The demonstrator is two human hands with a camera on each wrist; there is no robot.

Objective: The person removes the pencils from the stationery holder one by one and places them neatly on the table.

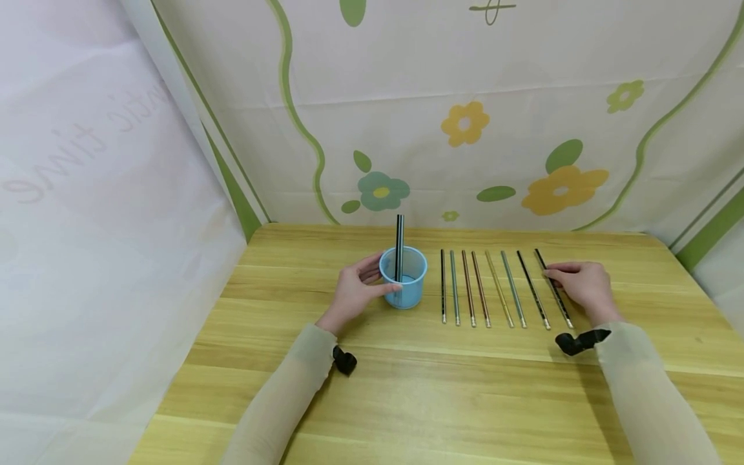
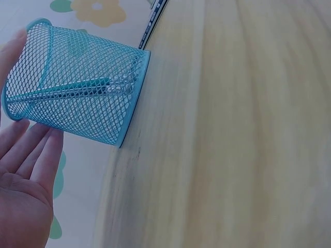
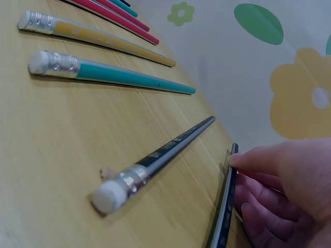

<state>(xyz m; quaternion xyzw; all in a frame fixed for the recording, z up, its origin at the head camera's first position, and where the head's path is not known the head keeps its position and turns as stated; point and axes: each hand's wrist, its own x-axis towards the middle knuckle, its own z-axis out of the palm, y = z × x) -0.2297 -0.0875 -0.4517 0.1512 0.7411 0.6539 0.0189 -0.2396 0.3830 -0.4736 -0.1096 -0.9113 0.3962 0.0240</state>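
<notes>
A light-blue mesh pencil cup (image 1: pixel 411 296) stands upright on the table, with dark and teal pencils (image 1: pixel 400 236) leaning inside it, erasers down. My left hand (image 1: pixel 354 289) holds the cup from its left side, thumb across the front and fingers behind. At the right end of a row of pencils, my right hand (image 1: pixel 586 289) pinches a black pencil (image 3: pixel 225 206) near its upper part, between thumb and fingertips. Beside it lies another black pencil (image 1: pixel 533 289), then teal (image 1: pixel 514 289), yellow (image 1: pixel 498 288) and red ones further left, white erasers toward me.
The wooden table (image 1: pixel 418 400) ends at a white curtain (image 1: pixel 418 155) printed with flowers, which hangs along its back edge. Another white sheet (image 1: pixel 104 258) hangs on the left. Black straps (image 1: pixel 344 360) hang at both sleeve cuffs.
</notes>
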